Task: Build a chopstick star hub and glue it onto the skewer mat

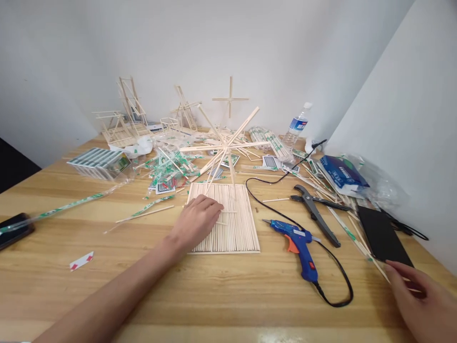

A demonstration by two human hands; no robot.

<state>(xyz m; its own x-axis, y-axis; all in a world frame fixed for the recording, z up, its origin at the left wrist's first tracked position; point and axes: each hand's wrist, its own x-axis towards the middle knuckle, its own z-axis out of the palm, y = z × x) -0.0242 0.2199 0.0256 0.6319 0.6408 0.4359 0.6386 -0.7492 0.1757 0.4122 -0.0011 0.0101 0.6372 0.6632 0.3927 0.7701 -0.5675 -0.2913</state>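
Observation:
My left hand (198, 216) rests over the left part of a flat panel of wooden sticks (243, 224), fingers bent together and their tips hidden. Two short wooden sticks (230, 212) poke out beside its fingers across the panel. Just behind stands a wheel-like frame of wooden sticks (225, 146), its spokes spread out; how it is supported is unclear. At the lower right, my right hand (421, 295) has thumb and forefinger closed near the corner of a black flat device (383, 233) and some thin wooden sticks (378, 269). What the pinch holds cannot be made out.
A blue glue gun (298, 240) with a black cord and cutting pliers (316, 214) lie right of the panel. Behind are torn wrappers (174, 164), a boxed pack (100, 162), stick models (124, 119), a bottle (298, 124) and a blue packet (342, 174). A phone (14, 231) lies left.

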